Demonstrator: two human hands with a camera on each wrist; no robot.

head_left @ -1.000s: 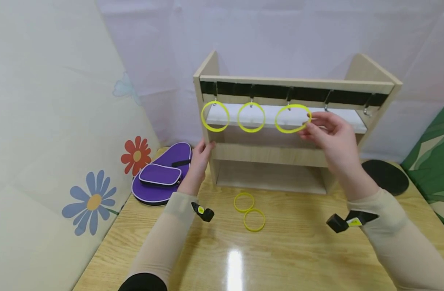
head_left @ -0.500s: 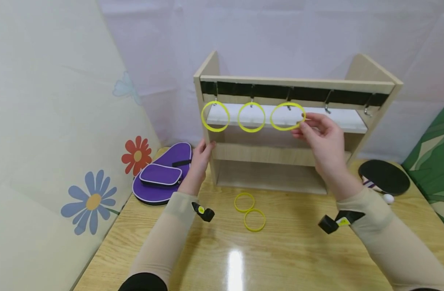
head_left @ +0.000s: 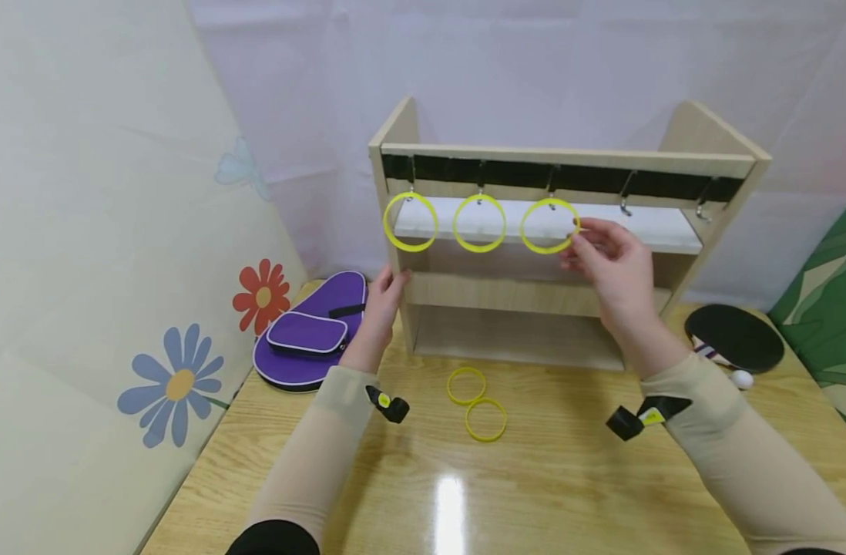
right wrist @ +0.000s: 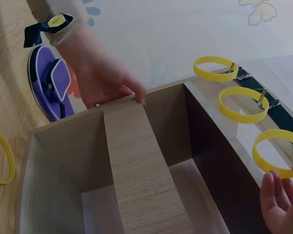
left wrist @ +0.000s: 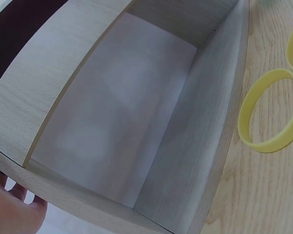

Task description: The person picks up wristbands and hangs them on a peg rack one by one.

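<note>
The right hand [head_left: 619, 266] pinches the near edge of a yellow ring [head_left: 546, 250] between thumb and fingertips, and the ring encircles the tip of a metal hook [head_left: 551, 181] just to that hand's left. The left hand [head_left: 380, 310] grips the side of a wooden rack [head_left: 513, 293], thumb over its front edge and fingers along the outer face. Above and between the hands, two hung rings [head_left: 411, 248] [head_left: 478, 249] dangle from neighbouring hooks; two bare hooks [head_left: 626, 208] [head_left: 702, 212] are above and to the right of the right hand. Below and between the hands, two loose rings [head_left: 466, 369] [head_left: 485, 440] touch on the tabletop [head_left: 569, 478]. A purple case [head_left: 305, 335] lies beside the left hand; a black paddle [head_left: 738, 339] and white ball [head_left: 742, 379] lie beyond the right wrist. Each wrist carries a yellow label [head_left: 384, 401] [head_left: 650, 417], its print too small to read.
</note>
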